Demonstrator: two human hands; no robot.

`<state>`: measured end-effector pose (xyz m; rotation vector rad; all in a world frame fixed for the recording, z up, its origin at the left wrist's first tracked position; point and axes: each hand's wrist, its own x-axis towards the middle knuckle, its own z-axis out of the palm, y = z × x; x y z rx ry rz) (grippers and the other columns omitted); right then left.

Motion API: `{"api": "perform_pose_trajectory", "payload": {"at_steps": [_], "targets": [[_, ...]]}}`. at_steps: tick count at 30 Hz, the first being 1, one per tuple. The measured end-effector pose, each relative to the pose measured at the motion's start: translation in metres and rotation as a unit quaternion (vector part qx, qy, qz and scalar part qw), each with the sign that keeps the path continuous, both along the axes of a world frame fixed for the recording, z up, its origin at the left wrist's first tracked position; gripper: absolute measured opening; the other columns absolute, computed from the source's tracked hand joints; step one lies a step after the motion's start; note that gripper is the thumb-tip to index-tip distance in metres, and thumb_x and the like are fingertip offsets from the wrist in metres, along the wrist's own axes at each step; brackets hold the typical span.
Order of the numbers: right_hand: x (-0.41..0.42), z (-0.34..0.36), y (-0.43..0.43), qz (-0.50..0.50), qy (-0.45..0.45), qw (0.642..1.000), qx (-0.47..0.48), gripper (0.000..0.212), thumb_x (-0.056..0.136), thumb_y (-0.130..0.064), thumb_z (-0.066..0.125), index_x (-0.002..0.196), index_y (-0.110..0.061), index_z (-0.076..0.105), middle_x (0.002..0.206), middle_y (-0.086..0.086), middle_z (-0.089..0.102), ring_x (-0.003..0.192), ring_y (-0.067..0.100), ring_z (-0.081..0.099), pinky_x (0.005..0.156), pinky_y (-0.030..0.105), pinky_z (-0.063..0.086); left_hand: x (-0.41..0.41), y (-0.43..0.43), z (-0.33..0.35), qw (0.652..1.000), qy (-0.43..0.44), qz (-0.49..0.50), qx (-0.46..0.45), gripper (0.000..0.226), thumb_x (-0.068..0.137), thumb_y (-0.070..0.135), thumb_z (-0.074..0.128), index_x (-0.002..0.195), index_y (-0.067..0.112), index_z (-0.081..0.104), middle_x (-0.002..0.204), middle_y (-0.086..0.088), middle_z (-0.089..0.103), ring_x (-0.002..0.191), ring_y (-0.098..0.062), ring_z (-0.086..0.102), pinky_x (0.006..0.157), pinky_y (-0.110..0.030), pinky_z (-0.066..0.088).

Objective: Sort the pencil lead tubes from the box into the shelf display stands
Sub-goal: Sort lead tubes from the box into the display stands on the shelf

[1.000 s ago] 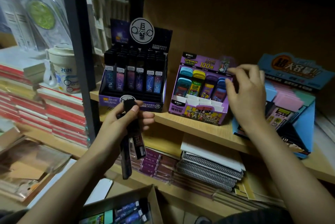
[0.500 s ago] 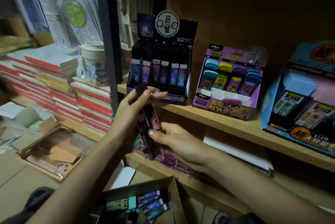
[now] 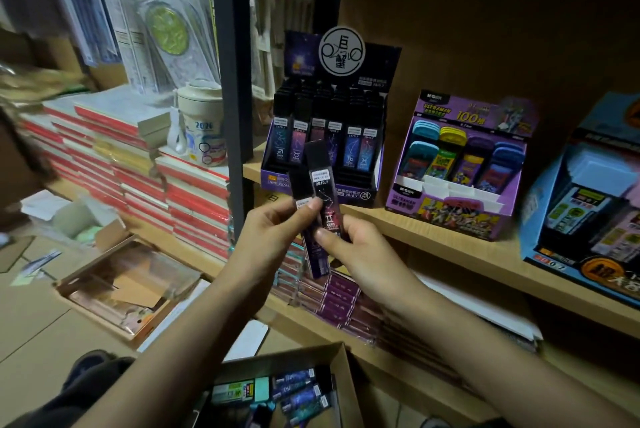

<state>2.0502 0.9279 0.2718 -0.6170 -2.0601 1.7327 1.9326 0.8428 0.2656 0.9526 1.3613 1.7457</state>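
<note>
From the head camera I see my left hand (image 3: pixel 273 237) holding two dark lead tubes (image 3: pixel 320 171) upright. My right hand (image 3: pixel 360 254) pinches the front one. They are in front of the dark stand (image 3: pixel 356 189), above the box (image 3: pixel 343 372).

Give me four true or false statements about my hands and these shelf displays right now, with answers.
1. The left hand and the right hand both hold black lead tubes. True.
2. The purple display stand sits left of the dark display stand. False: it sits to its right on the same shelf.
3. The cardboard box below the hands has tubes in it. True.
4. The white mug stands between the two stands. False: it stands on stacked notebooks, left of the dark display stand.
</note>
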Motion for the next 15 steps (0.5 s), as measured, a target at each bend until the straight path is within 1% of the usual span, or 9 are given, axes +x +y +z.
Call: {"api": "perform_pose_trajectory", "payload": {"at_steps": [2, 4, 5, 7, 8, 9, 11, 13, 15], "targets": [[0.000, 0.002, 0.003, 0.009, -0.029, 0.999, 0.043, 0.012, 0.095, -0.020, 0.051, 0.094, -0.029, 0.060, 0.086, -0.010, 0.069, 0.081, -0.005, 0.065, 0.065, 0.010, 0.049, -0.001, -0.001, 0.001, 1.000, 0.015, -0.003, 0.002, 0.020, 0.086, 0.035, 0.060, 0.089, 0.020, 0.073, 0.093, -0.006, 0.072, 0.088, -0.018, 0.070, 0.068, -0.020, 0.055], [0.002, 0.009, 0.005, 0.022, -0.066, 0.993, 0.094, 0.012, 0.095, -0.028, 0.052, 0.088, -0.028, 0.061, 0.078, -0.012, 0.068, 0.073, -0.007, 0.064, 0.062, 0.010, 0.046, -0.001, -0.001, 0.002, 1.000, 0.015, -0.005, 0.012, 0.017, 0.089, 0.030, 0.059, 0.088, 0.021, 0.073, 0.091, -0.005, 0.073, 0.086, -0.017, 0.071, 0.065, -0.017, 0.053], [0.003, 0.013, 0.006, 0.020, -0.086, 0.986, 0.138, 0.015, 0.094, -0.034, 0.051, 0.085, -0.026, 0.062, 0.075, -0.012, 0.068, 0.071, -0.005, 0.063, 0.063, 0.015, 0.048, -0.001, -0.001, 0.002, 1.000, 0.010, -0.002, 0.018, 0.017, 0.090, 0.027, 0.058, 0.089, 0.020, 0.073, 0.091, -0.006, 0.074, 0.085, -0.016, 0.071, 0.064, -0.017, 0.052], [0.005, 0.023, 0.014, -0.027, -0.100, 0.968, 0.230, 0.027, 0.092, -0.046, 0.049, 0.086, -0.023, 0.063, 0.079, -0.006, 0.068, 0.076, 0.006, 0.064, 0.070, 0.029, 0.049, -0.002, -0.001, 0.004, 1.000, 0.006, 0.009, 0.028, 0.016, 0.090, 0.023, 0.057, 0.089, 0.017, 0.072, 0.089, -0.006, 0.074, 0.083, -0.015, 0.071, 0.063, -0.016, 0.051], [0.006, 0.030, 0.018, -0.064, -0.086, 0.961, 0.255, 0.028, 0.091, -0.048, 0.049, 0.087, -0.023, 0.063, 0.081, -0.004, 0.067, 0.079, 0.009, 0.063, 0.072, 0.031, 0.048, -0.003, -0.001, 0.004, 0.999, 0.006, 0.013, 0.029, 0.016, 0.090, 0.023, 0.057, 0.089, 0.016, 0.071, 0.088, -0.005, 0.074, 0.082, -0.014, 0.071, 0.062, -0.015, 0.051], [0.006, 0.036, 0.022, -0.095, -0.054, 0.961, 0.255, 0.025, 0.091, -0.046, 0.050, 0.089, -0.025, 0.062, 0.083, -0.005, 0.065, 0.081, 0.009, 0.061, 0.072, 0.029, 0.046, -0.003, -0.001, 0.005, 0.999, 0.009, 0.013, 0.029, 0.016, 0.090, 0.022, 0.057, 0.091, 0.015, 0.071, 0.088, -0.005, 0.075, 0.081, -0.013, 0.071, 0.062, -0.015, 0.051], [0.004, 0.048, 0.026, -0.111, 0.018, 0.972, 0.207, 0.013, 0.092, -0.039, 0.054, 0.094, -0.028, 0.061, 0.089, -0.007, 0.063, 0.086, 0.010, 0.061, 0.072, 0.023, 0.046, -0.003, 0.000, 0.006, 0.999, 0.023, 0.008, 0.023, 0.017, 0.090, 0.023, 0.056, 0.093, 0.014, 0.070, 0.089, -0.004, 0.075, 0.082, -0.013, 0.071, 0.062, -0.014, 0.051], [-0.002, 0.055, 0.027, -0.104, 0.057, 0.980, 0.161, 0.013, 0.091, -0.030, 0.057, 0.102, -0.024, 0.061, 0.096, -0.004, 0.063, 0.089, 0.008, 0.060, 0.072, 0.019, 0.048, -0.004, 0.000, 0.007, 0.999, 0.036, -0.001, 0.016, 0.017, 0.091, 0.022, 0.056, 0.096, 0.012, 0.069, 0.091, -0.003, 0.075, 0.084, -0.014, 0.071, 0.063, -0.014, 0.052], [-0.009, 0.057, 0.026, -0.097, 0.068, 0.981, 0.154, 0.016, 0.091, -0.022, 0.059, 0.106, -0.019, 0.061, 0.097, -0.003, 0.063, 0.090, 0.008, 0.060, 0.075, 0.018, 0.050, -0.006, 0.001, 0.008, 0.999, 0.038, -0.014, 0.010, 0.018, 0.092, 0.019, 0.056, 0.100, 0.011, 0.069, 0.094, -0.004, 0.075, 0.087, -0.015, 0.071, 0.065, -0.016, 0.053]]}}
